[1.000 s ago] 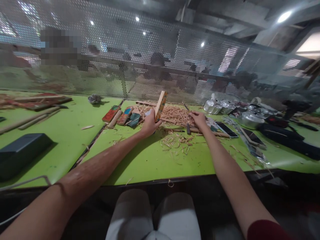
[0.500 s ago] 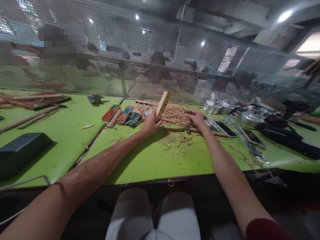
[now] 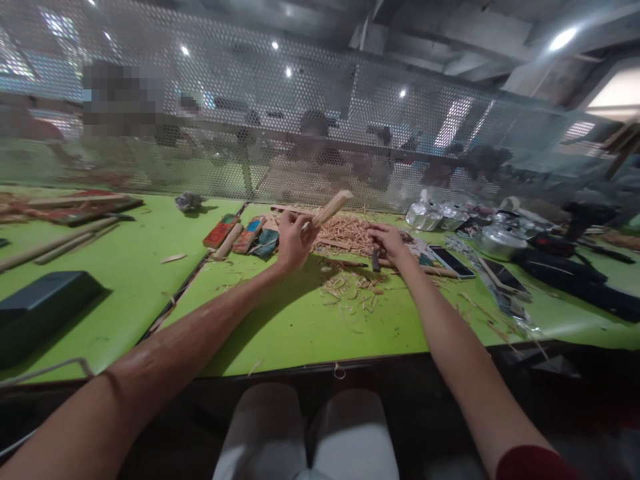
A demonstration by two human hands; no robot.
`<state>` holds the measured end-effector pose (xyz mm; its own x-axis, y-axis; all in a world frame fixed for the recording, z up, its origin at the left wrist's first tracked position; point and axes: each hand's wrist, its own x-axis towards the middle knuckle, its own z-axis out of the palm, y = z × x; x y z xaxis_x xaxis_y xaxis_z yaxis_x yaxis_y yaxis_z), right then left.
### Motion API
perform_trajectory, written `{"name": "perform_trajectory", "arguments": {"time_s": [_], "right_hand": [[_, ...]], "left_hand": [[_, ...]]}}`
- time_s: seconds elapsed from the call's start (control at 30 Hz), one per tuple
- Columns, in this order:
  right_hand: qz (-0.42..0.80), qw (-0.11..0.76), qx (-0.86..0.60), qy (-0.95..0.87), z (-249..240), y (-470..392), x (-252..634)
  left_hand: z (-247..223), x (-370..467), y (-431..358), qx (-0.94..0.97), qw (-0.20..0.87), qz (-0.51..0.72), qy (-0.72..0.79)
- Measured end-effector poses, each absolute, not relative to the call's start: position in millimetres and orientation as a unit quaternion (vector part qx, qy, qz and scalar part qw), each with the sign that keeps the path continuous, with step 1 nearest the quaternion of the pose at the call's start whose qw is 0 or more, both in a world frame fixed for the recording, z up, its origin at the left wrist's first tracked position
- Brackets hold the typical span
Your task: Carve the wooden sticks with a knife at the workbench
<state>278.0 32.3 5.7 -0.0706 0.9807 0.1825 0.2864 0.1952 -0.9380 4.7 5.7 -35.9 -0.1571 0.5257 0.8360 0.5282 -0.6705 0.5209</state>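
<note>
My left hand (image 3: 296,241) grips a pale wooden stick (image 3: 333,208) near its lower end, and the stick slants up to the right above a heap of curled wood shavings (image 3: 350,228). Bare, whittled faces of the stick show. To its right, my right hand (image 3: 388,241) is closed with its fingers curled, over the right side of the heap. The thin knife-like tool seen in it a moment before is mostly hidden now. A small dark metal piece (image 3: 376,260) lies just under the right hand, beside a wooden rod (image 3: 440,271).
Painted wooden blocks (image 3: 220,231) lie left of the shavings on the green table (image 3: 320,340). Phones (image 3: 452,261), foil-like silver pots (image 3: 425,215) and a black bag (image 3: 565,273) are to the right. A dark box (image 3: 50,310) stands left; a perforated screen (image 3: 280,147) rises behind.
My left hand has turned the wooden stick, which now leans further right and no longer shows its patterned side. The right hand has shifted slightly left, and its tool has dropped from clear view.
</note>
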Motion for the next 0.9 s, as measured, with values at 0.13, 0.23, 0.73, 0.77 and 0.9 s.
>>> {"name": "perform_trajectory", "arguments": {"time_s": [0.13,0.23,0.73,0.77,0.9], "right_hand": [[0.539,0.428,-0.415,-0.595,14,19,264],[0.554,0.416,-0.394,-0.604,15,14,253],[0.600,0.380,-0.347,-0.612,11,6,231],[0.595,0.387,-0.344,-0.615,8,8,230],[0.572,0.409,-0.344,-0.623,-2,16,228]], "left_hand": [[-33,4,1,-0.683,0.004,-0.594,-0.425],[-32,6,-5,-0.694,-0.001,-0.565,-0.446],[-37,4,-12,-0.761,-0.048,-0.506,-0.403],[-36,4,-13,-0.763,-0.049,-0.503,-0.404],[-35,6,-14,-0.768,-0.050,-0.491,-0.409]]}}
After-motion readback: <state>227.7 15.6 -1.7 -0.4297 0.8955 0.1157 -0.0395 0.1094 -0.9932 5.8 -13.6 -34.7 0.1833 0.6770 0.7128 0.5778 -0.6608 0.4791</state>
